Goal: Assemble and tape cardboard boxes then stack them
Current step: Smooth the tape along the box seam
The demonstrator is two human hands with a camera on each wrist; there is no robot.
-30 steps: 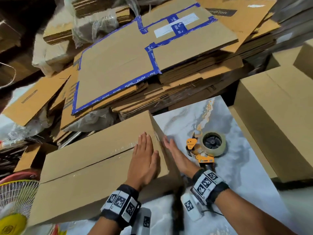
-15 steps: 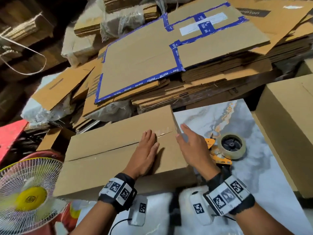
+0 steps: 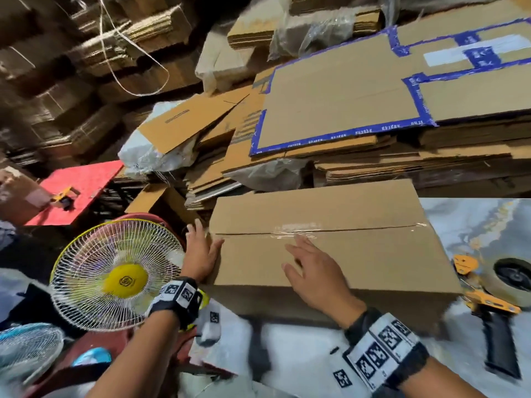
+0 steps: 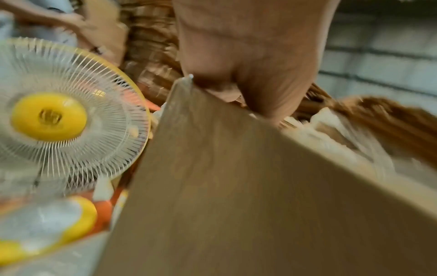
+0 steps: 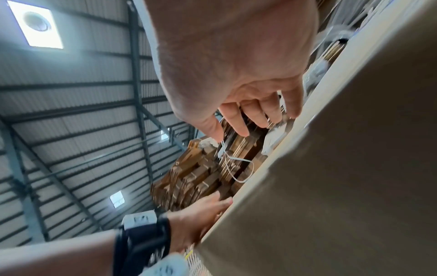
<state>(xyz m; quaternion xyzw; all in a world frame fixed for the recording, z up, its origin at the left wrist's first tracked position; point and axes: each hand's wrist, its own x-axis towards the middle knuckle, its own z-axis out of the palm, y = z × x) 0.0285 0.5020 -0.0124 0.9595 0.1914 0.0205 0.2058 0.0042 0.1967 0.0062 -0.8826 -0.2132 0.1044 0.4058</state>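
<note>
My left hand [image 3: 201, 251] lies flat against the left end of the box [image 3: 330, 248] on the table [image 3: 471, 219] — bracing it, I judge. My right hand [image 3: 313, 271] hovers, fingers spread, holding nothing, over the taped seam [image 3: 298, 228] — ready to press it; the tape dispenser [image 3: 494, 291] sits beside the box.

Little can be read from here. The blue tape [image 3: 339, 138] edging the big flat cardboard sheet [image 3: 339, 93] on the stack behind the tabletop carries a repeated white word, too small and blurred to make out. The yellow hub [image 3: 125, 280] of the fan [image 3: 86, 254] bears a round emblem without legible letters. The wristbands [image 3: 382, 351] show only black-and-white square code markers, no words.
</note>
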